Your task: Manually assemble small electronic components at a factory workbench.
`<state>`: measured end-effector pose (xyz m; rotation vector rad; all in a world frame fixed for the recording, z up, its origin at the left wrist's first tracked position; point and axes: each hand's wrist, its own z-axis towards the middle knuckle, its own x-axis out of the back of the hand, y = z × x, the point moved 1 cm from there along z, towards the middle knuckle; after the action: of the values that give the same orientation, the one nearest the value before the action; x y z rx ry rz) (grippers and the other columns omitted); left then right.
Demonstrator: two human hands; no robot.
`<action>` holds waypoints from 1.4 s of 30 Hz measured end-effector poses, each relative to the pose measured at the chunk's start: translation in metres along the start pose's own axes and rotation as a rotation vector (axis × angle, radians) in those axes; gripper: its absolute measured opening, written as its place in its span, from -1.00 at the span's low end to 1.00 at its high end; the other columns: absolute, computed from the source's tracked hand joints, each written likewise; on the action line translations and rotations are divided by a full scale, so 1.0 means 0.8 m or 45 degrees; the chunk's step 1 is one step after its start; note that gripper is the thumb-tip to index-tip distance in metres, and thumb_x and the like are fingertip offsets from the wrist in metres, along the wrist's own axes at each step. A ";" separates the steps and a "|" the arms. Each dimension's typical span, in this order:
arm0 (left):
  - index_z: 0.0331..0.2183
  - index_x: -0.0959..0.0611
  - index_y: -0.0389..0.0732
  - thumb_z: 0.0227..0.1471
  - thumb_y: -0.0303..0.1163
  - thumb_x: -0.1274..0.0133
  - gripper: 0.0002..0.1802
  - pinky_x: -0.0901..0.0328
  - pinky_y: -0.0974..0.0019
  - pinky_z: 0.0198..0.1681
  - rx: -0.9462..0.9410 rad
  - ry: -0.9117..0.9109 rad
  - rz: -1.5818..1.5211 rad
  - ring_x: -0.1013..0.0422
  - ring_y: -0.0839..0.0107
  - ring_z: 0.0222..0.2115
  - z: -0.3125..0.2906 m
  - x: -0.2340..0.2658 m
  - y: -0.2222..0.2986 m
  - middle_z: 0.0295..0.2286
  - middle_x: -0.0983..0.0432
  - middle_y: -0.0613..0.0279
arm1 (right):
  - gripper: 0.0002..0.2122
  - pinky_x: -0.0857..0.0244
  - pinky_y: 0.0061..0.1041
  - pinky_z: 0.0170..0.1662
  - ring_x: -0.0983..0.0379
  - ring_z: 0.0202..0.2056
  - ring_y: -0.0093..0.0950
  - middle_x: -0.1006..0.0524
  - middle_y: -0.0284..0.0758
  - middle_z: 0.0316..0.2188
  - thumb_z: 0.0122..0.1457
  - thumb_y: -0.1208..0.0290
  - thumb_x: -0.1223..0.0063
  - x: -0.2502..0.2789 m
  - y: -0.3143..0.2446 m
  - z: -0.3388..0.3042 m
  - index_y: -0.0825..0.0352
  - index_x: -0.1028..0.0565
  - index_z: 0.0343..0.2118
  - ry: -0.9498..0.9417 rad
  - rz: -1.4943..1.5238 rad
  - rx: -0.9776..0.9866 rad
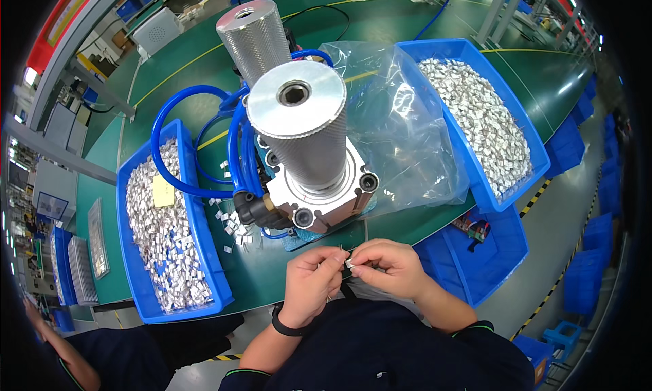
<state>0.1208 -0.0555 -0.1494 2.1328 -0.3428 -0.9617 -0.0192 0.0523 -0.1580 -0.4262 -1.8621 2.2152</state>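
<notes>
My left hand (311, 282), with a black band at its wrist, is closed in a pinch close to the front of the machine. What its fingertips hold is too small to make out; thin dark wire ends show by them. Almost touching it, my right hand (392, 267) pinches a small white part (349, 262) between thumb and forefinger. Straight ahead stands a metal device (316, 194) with a knurled silver cylinder (299, 119) on top. Loose white parts (234, 226) lie on the green table left of the device.
Blue bins full of small white parts stand left (221, 282) and right (540, 156). A second knurled cylinder (252, 41), blue hoses (163, 119) and a clear plastic bag (407, 153) are near the device. An open blue bin (492, 269) sits lower right. Another person's arm (68, 353) shows lower left.
</notes>
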 end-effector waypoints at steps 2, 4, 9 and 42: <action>-0.26 -0.60 -0.39 0.18 -0.44 -0.04 -0.81 0.03 0.53 -0.73 -0.005 0.017 -0.005 -0.13 0.70 -0.76 0.000 -0.003 -0.002 -0.62 -0.36 0.34 | -0.88 -0.41 -0.64 -0.31 -0.52 -0.34 -0.59 -0.55 -0.28 -0.31 0.12 0.66 -0.10 0.000 0.000 -0.002 0.45 -0.56 -0.26 -0.005 -0.061 0.043; -0.26 -0.60 -0.40 0.18 -0.43 -0.04 -0.80 0.03 0.53 -0.73 -0.014 0.032 -0.008 -0.13 0.70 -0.76 0.000 -0.003 -0.003 -0.60 -0.38 0.32 | -0.88 -0.46 -0.59 -0.30 -0.55 -0.32 -0.54 -0.56 -0.23 -0.30 0.13 0.66 -0.09 0.000 0.001 -0.003 0.47 -0.54 -0.25 0.045 -0.030 0.048; -0.18 -0.56 -0.40 0.15 -0.48 -0.07 -0.78 -0.02 0.55 -0.73 -0.092 0.133 0.103 -0.16 0.70 -0.75 0.005 0.017 -0.014 -0.45 -0.46 0.19 | -0.88 -0.47 -0.59 -0.32 -0.56 -0.35 -0.52 -0.55 -0.21 -0.31 0.15 0.67 -0.06 0.012 0.006 0.013 0.50 -0.53 -0.24 0.068 0.124 -0.018; -0.32 -0.51 -0.32 0.14 -0.54 -0.03 -0.94 0.05 0.55 -0.78 -0.060 0.139 0.044 -0.11 0.68 -0.80 0.014 0.030 -0.016 -0.46 -0.51 0.05 | -0.88 -0.41 -0.64 -0.36 -0.52 -0.43 -0.58 -0.58 -0.26 -0.42 0.18 0.61 -0.07 0.013 0.024 0.045 0.50 -0.53 -0.24 0.064 0.155 -0.180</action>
<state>0.1281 -0.0649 -0.1758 2.1195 -0.2989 -0.8226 -0.0414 0.0193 -0.1718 -0.6297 -2.0232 2.1327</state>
